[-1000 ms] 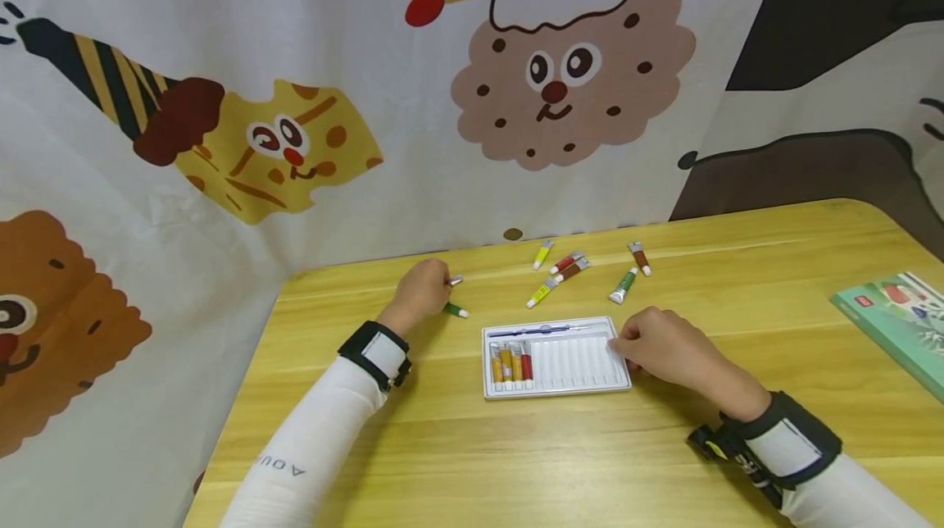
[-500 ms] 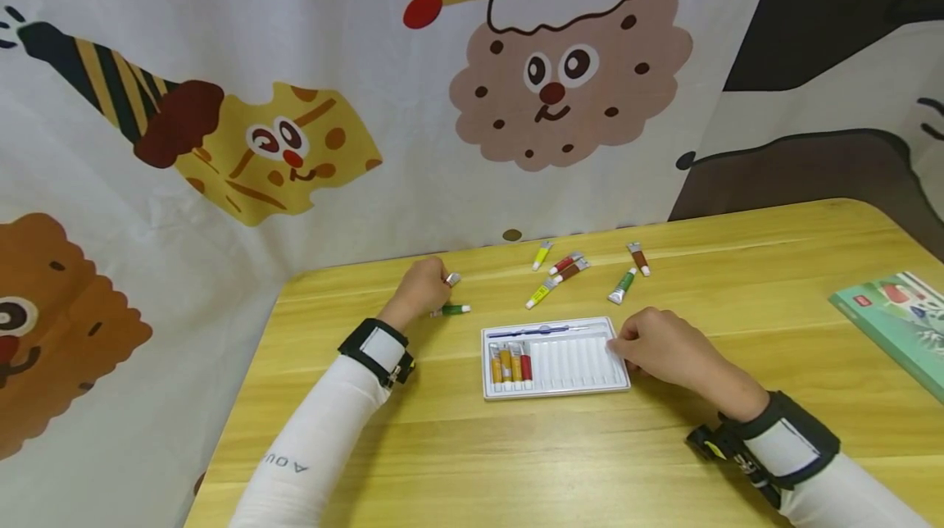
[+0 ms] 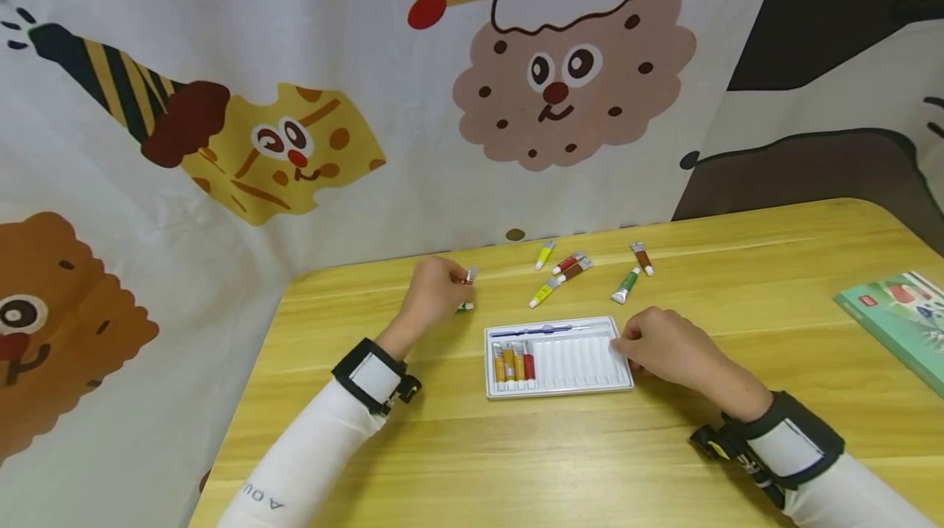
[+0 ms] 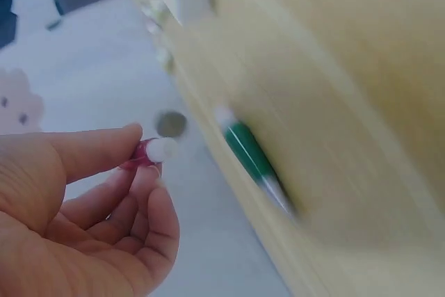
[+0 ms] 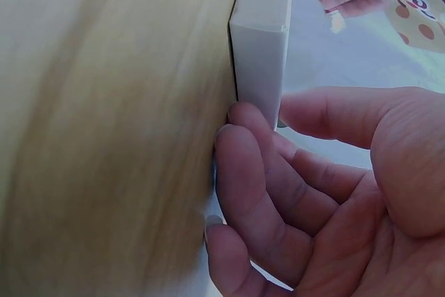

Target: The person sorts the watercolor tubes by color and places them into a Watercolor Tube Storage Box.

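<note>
Soft shadows and a pale sheen mark the desk (image 3: 546, 462) in the bright head view, while the bluish left wrist view blurs the green tube (image 4: 252, 154).

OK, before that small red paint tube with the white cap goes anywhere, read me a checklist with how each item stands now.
1. Small red, white-capped paint tube pinched by the left hand: ok.
2. Shallow white rectangular tray held: ok, the right hand grips its right end.
3. Space to set a tube: ok, bare slots lie right of the row of four orange-yellow and red tubes.
4. Slim blue-handled paintbrush in the tray's back groove: ok.
5. Held tube over a slot: not ok, the left hand is beyond the tray's back left corner.
6. Cap screwed tight: cannot tell.
</note>
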A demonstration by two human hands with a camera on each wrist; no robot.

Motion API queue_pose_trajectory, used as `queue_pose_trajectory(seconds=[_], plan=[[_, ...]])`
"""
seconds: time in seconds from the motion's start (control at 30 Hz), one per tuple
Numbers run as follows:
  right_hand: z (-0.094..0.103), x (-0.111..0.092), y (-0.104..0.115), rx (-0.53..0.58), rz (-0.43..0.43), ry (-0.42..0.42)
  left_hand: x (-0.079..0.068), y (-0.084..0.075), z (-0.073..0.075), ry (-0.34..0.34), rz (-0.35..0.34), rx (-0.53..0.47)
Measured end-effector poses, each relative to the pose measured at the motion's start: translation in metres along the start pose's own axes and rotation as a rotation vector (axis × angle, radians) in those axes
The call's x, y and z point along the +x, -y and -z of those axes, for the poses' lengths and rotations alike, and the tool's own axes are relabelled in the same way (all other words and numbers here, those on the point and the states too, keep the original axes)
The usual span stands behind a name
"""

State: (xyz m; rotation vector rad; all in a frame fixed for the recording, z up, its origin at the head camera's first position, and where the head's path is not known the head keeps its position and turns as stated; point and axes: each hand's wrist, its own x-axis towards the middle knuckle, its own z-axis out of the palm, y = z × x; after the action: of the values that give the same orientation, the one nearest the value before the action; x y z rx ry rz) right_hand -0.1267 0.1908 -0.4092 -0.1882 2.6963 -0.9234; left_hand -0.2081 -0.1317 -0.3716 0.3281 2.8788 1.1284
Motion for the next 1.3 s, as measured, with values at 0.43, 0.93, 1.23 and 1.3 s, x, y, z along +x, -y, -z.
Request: queue_pose_trajectory(seconds=[0.43, 0.93, 1.23, 1.3], plan=[[0.000, 0.000, -0.004, 0.002, 0.000, -0.006, -0.033, -0.041, -0.027, 0.113, 0.070, -0.114], [-0.001, 0.001, -0.002, -0.001, 0.001, 0.000, -0.049, -0.046, -0.054, 0.268, 0.161, -0.202], [0.000, 0.001, -0.001, 0.002, 0.004, -0.001, -0.050, -0.047, -0.058, 0.345, 0.158, -0.155], [0.000, 0.000, -0.001, 0.003, 0.002, 0.002, -0.050, -0.046, -0.059, 0.364, 0.159, -0.136]])
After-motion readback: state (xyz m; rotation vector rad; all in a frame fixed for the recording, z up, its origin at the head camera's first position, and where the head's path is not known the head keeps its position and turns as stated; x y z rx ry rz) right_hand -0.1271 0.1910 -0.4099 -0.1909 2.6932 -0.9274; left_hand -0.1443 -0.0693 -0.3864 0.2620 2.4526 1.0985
